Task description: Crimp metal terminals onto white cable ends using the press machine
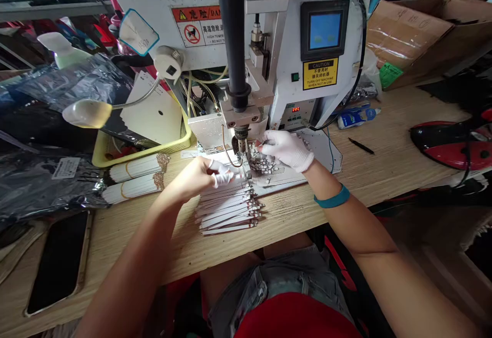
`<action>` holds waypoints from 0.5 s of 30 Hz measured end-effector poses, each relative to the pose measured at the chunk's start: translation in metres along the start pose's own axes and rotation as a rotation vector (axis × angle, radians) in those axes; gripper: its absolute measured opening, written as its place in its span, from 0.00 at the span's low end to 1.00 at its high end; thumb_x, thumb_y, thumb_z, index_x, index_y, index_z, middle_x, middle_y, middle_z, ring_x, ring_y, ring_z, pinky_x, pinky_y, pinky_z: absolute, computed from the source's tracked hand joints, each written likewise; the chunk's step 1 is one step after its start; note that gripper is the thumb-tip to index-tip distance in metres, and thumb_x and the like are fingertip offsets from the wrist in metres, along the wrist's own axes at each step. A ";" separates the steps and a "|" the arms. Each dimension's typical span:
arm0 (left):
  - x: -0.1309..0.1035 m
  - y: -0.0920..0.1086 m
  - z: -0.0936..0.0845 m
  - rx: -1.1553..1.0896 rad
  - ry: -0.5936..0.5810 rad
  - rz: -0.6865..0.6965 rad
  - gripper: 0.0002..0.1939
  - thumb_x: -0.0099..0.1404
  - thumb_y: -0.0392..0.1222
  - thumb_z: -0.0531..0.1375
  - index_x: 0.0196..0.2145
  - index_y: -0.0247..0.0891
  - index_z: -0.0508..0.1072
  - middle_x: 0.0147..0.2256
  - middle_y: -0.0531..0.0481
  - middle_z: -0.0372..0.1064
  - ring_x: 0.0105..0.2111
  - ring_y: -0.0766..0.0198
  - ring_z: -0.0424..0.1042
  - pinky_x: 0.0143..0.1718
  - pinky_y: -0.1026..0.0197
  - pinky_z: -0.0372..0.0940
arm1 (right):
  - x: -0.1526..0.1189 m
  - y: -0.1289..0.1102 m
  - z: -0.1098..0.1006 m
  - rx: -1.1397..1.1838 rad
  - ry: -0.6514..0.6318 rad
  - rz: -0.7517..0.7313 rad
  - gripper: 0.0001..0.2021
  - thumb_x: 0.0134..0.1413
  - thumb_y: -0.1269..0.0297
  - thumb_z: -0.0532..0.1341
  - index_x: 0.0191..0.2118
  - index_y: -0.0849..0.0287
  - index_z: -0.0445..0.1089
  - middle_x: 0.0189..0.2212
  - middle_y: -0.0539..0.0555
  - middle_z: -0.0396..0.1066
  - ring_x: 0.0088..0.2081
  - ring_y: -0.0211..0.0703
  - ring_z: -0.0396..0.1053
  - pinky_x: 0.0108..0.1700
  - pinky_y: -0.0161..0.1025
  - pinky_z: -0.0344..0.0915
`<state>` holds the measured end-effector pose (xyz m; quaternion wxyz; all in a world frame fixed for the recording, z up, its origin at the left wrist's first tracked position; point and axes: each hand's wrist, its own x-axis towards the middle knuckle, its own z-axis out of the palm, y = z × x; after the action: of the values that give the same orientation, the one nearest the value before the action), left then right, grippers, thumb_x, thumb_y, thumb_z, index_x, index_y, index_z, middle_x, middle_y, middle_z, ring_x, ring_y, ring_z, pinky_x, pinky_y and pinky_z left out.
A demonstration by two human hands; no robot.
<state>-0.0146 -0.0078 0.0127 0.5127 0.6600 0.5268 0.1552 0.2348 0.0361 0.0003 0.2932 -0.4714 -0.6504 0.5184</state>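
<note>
My left hand (209, 174), with white covers on some fingers, is closed in a pinch just left of the machine's tip. It appears to hold a white strip that reaches toward the tip (241, 143). Below it, a fanned pile of white strips (226, 215) with small metallic ends lies on the table. My right hand (287, 149) wears a white glove. Its fingers are pinched together over small metal pieces (265, 167) on a flat plate; whatever is between the fingertips is too small to make out.
A white machine (284, 71) with a screen (325, 27) and warning labels stands behind my hands. Left are a yellow basket (180, 145), bundled strips (134, 186), a lamp (87, 114) and a phone (57, 261). Right are a pen (361, 146), a red-black iron (453, 145) and a cardboard box (407, 30).
</note>
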 end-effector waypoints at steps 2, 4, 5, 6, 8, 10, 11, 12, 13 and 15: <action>-0.006 0.003 -0.004 0.161 -0.098 -0.018 0.11 0.52 0.44 0.63 0.31 0.36 0.79 0.25 0.51 0.72 0.24 0.66 0.66 0.26 0.65 0.60 | 0.001 0.002 -0.007 -0.208 0.057 -0.082 0.09 0.49 0.65 0.62 0.36 0.60 0.75 0.30 0.53 0.74 0.30 0.42 0.71 0.27 0.36 0.66; -0.007 0.002 -0.003 0.332 -0.016 -0.010 0.13 0.55 0.45 0.61 0.36 0.37 0.79 0.29 0.49 0.75 0.27 0.63 0.70 0.29 0.64 0.63 | 0.004 0.006 -0.006 -0.373 0.053 -0.134 0.07 0.49 0.66 0.62 0.33 0.58 0.77 0.34 0.52 0.77 0.37 0.45 0.73 0.37 0.39 0.68; -0.005 0.001 -0.002 0.421 0.086 0.008 0.13 0.56 0.44 0.60 0.37 0.36 0.79 0.32 0.47 0.76 0.29 0.61 0.71 0.32 0.63 0.64 | 0.006 0.009 -0.003 -0.434 0.048 -0.160 0.07 0.49 0.67 0.62 0.33 0.57 0.78 0.35 0.52 0.77 0.39 0.46 0.73 0.40 0.40 0.68; -0.002 0.000 0.001 0.510 0.187 0.036 0.13 0.57 0.42 0.58 0.36 0.36 0.79 0.34 0.46 0.75 0.31 0.60 0.72 0.34 0.62 0.65 | 0.008 0.012 0.000 -0.480 0.040 -0.190 0.07 0.49 0.67 0.61 0.33 0.56 0.78 0.36 0.51 0.78 0.41 0.46 0.73 0.43 0.40 0.67; 0.004 -0.004 0.006 0.672 0.303 0.102 0.11 0.56 0.37 0.57 0.33 0.34 0.78 0.37 0.43 0.74 0.34 0.58 0.72 0.37 0.61 0.65 | 0.012 0.019 0.009 -0.532 0.025 -0.254 0.08 0.50 0.68 0.61 0.35 0.55 0.78 0.38 0.50 0.78 0.42 0.45 0.73 0.46 0.40 0.66; 0.010 -0.006 0.012 0.755 0.312 0.138 0.10 0.53 0.32 0.56 0.29 0.34 0.77 0.37 0.41 0.73 0.35 0.57 0.72 0.38 0.61 0.65 | 0.016 0.024 0.015 -0.565 0.010 -0.291 0.09 0.50 0.70 0.60 0.36 0.56 0.78 0.38 0.50 0.78 0.42 0.44 0.73 0.47 0.39 0.65; 0.012 -0.007 0.013 0.765 0.308 0.143 0.10 0.52 0.31 0.55 0.28 0.34 0.77 0.36 0.41 0.73 0.35 0.57 0.72 0.37 0.62 0.65 | 0.017 0.025 0.016 -0.581 0.004 -0.292 0.10 0.50 0.70 0.60 0.36 0.57 0.78 0.38 0.51 0.78 0.42 0.44 0.73 0.46 0.39 0.65; 0.013 -0.007 0.014 0.765 0.309 0.140 0.10 0.52 0.30 0.55 0.28 0.34 0.76 0.35 0.42 0.73 0.34 0.57 0.72 0.37 0.62 0.65 | 0.018 0.026 0.017 -0.593 0.000 -0.287 0.10 0.50 0.71 0.60 0.36 0.57 0.78 0.38 0.51 0.78 0.41 0.44 0.73 0.46 0.39 0.65; 0.013 -0.007 0.015 0.757 0.319 0.133 0.09 0.52 0.31 0.55 0.27 0.34 0.76 0.33 0.42 0.73 0.33 0.57 0.72 0.36 0.62 0.65 | 0.018 0.025 0.017 -0.602 -0.001 -0.280 0.09 0.51 0.71 0.60 0.36 0.58 0.78 0.38 0.52 0.78 0.41 0.44 0.73 0.45 0.39 0.64; 0.013 -0.006 0.014 0.731 0.348 0.120 0.07 0.53 0.34 0.56 0.25 0.35 0.75 0.29 0.43 0.72 0.30 0.57 0.71 0.34 0.61 0.64 | 0.016 0.022 0.014 -0.602 0.007 -0.260 0.08 0.52 0.70 0.60 0.35 0.59 0.78 0.37 0.53 0.78 0.40 0.44 0.72 0.44 0.39 0.64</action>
<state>-0.0023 -0.0047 -0.0029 0.1374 0.7922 0.5866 0.0969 0.2230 0.0457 -0.0261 0.2066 -0.4518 -0.8281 0.2597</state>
